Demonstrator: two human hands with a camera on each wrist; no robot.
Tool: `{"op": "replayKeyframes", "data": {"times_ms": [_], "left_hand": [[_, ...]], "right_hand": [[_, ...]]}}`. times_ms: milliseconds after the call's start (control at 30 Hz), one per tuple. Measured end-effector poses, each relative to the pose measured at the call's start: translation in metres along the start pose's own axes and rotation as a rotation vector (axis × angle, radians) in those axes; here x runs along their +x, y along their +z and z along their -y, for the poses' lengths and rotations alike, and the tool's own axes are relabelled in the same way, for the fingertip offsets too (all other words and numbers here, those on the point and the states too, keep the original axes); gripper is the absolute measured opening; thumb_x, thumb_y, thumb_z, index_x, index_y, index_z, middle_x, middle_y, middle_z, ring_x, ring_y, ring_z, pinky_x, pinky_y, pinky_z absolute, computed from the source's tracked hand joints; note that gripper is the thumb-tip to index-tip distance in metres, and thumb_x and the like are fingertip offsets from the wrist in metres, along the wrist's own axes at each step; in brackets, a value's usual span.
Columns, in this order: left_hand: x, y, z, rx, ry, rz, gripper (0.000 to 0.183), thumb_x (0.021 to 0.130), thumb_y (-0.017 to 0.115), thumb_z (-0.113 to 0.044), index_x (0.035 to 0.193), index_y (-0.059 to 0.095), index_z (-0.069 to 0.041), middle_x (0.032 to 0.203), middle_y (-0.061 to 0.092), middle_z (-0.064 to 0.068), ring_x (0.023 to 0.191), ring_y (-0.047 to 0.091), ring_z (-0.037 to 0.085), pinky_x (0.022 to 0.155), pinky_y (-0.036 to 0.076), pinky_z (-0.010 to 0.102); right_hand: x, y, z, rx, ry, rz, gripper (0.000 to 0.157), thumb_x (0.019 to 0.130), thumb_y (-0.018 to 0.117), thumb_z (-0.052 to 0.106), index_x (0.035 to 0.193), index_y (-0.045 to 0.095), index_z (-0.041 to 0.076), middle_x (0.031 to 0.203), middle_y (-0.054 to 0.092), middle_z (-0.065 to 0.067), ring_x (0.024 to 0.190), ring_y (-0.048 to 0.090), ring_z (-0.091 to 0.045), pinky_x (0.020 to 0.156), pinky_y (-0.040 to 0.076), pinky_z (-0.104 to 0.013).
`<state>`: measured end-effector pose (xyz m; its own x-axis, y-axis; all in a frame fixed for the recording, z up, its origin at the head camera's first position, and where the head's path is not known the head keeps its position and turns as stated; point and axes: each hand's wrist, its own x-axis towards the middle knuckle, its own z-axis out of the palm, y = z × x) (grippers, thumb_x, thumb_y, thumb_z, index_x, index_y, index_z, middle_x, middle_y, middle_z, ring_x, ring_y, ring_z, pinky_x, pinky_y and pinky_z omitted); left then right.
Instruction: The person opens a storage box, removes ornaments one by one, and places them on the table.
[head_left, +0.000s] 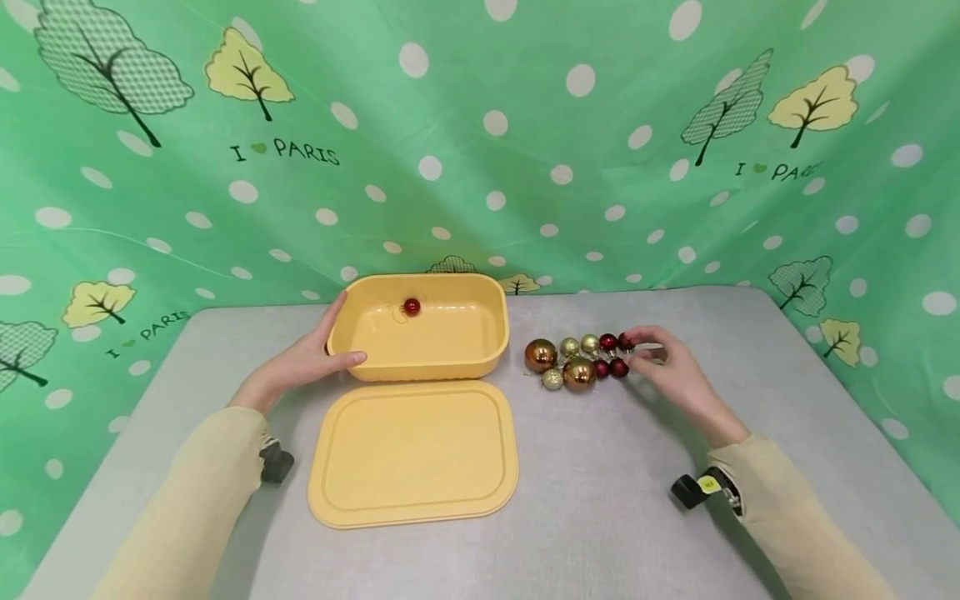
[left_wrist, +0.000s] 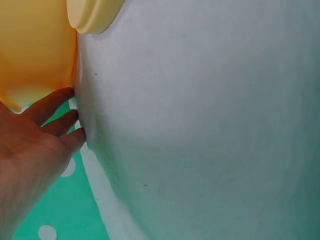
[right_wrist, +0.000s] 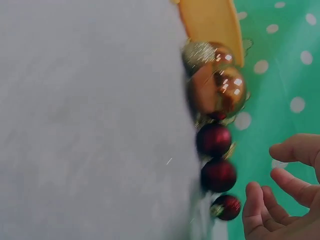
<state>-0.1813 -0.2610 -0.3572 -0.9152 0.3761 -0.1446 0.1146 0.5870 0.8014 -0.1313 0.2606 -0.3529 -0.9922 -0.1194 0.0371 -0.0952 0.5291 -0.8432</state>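
Observation:
A yellow plastic box (head_left: 418,372) stands at the back of the table with one shiny red bauble (head_left: 412,307) inside. My left hand (head_left: 303,360) rests on its left side, thumb over the front-left rim and outstretched fingers (left_wrist: 52,106) along the outer wall. To the right of the box lies a cluster of baubles: large copper ones (head_left: 579,375), small glittery gold ones (head_left: 590,343) and dark red ones (head_left: 618,367). My right hand (head_left: 670,369) reaches over the right end, thumb and fingers apart around the rearmost dark red bauble (head_left: 626,340); the right wrist view shows nothing between them.
A matching yellow lid (head_left: 412,454) lies flat on the grey table (head_left: 585,500), in front of the box. Behind the table hangs a green curtain (head_left: 525,150) with white dots and trees. Dark wrist cameras (head_left: 276,462) sit on both sleeves.

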Motion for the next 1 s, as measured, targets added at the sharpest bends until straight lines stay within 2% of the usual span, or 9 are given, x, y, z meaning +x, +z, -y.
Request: {"op": "replayKeyframes", "data": {"times_ms": [233,367,633,733,1000], "left_hand": [[-0.001,-0.001,-0.001,-0.001,0.001,0.000,0.108,0.090,0.069,-0.031,0.152,-0.019,-0.029,0.159,-0.015,0.016,0.143,-0.004,0.042,0.111,0.007,0.061],[-0.002,0.000,-0.002,0.001,0.008,-0.006,0.108,0.089,0.069,-0.031,0.153,-0.018,-0.027,0.159,-0.014,0.016,0.143,-0.004,0.042,0.111,0.007,0.061],[-0.002,0.001,-0.002,0.007,0.008,-0.010,0.106,0.090,0.069,-0.029,0.153,-0.017,-0.026,0.159,-0.014,0.015,0.143,-0.004,0.040,0.111,0.006,0.061],[-0.001,0.001,-0.002,0.009,0.008,-0.011,0.106,0.090,0.069,-0.028,0.153,-0.017,-0.026,0.159,-0.014,0.015,0.143,-0.005,0.041,0.111,0.006,0.061],[-0.001,0.002,-0.003,0.005,0.022,-0.011,0.107,0.089,0.070,-0.027,0.154,-0.016,-0.023,0.159,-0.013,0.017,0.143,-0.003,0.042,0.111,0.008,0.062]], "right_hand": [[0.010,0.015,0.023,0.047,-0.084,-0.041,0.037,0.091,0.060,0.000,0.126,0.053,-0.007,0.126,0.051,-0.027,0.100,0.056,-0.030,0.069,0.050,-0.020],[0.015,0.025,0.032,0.072,-0.120,-0.029,0.034,0.091,0.059,-0.001,0.124,0.054,-0.007,0.123,0.053,-0.026,0.097,0.058,-0.024,0.070,0.049,-0.020],[0.023,0.047,0.045,0.113,-0.173,-0.006,0.032,0.088,0.061,-0.005,0.120,0.057,-0.007,0.117,0.058,-0.023,0.097,0.060,-0.032,0.074,0.050,-0.021],[0.025,0.056,0.052,0.119,-0.203,0.013,0.032,0.088,0.060,-0.006,0.119,0.058,-0.007,0.115,0.058,-0.023,0.096,0.060,-0.033,0.076,0.050,-0.023],[0.030,0.079,0.073,0.093,-0.249,0.094,0.032,0.089,0.060,-0.001,0.121,0.059,-0.003,0.116,0.059,-0.017,0.093,0.061,-0.027,0.080,0.051,-0.039]]}}
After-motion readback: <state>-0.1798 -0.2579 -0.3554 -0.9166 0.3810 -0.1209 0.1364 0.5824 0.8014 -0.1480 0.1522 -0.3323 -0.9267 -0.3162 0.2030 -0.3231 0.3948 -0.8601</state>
